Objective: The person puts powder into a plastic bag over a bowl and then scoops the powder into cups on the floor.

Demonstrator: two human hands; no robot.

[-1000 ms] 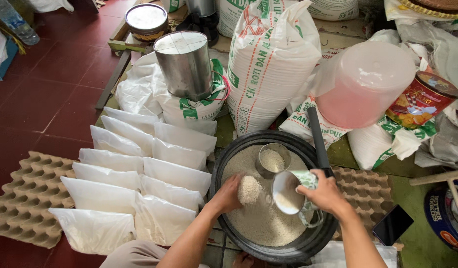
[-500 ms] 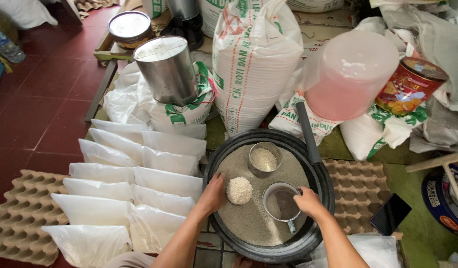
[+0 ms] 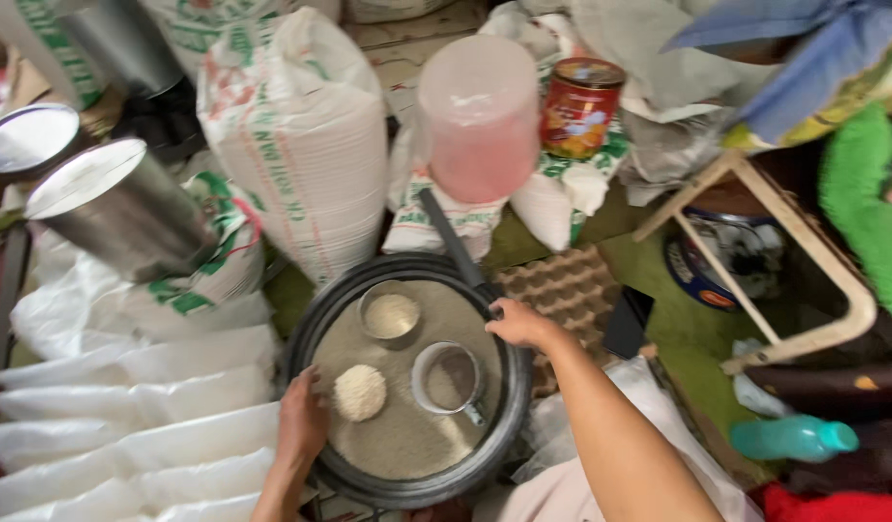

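Head view: left hand (image 3: 302,422) lies flat, fingers loose, on the near-left rim of the black pan (image 3: 316,329); right hand (image 3: 523,325) closes around the rim at the handle (image 3: 450,239), seemingly steadying it. Inside, on pale grain: small tin (image 3: 389,315) holding grain, metal mug (image 3: 448,378) nearly empty, white mound (image 3: 359,391) just beside the left hand.

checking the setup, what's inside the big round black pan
Pale grain fills the big round black pan, with two small metal cups and a white mound on it. The pan's bottom is hidden.
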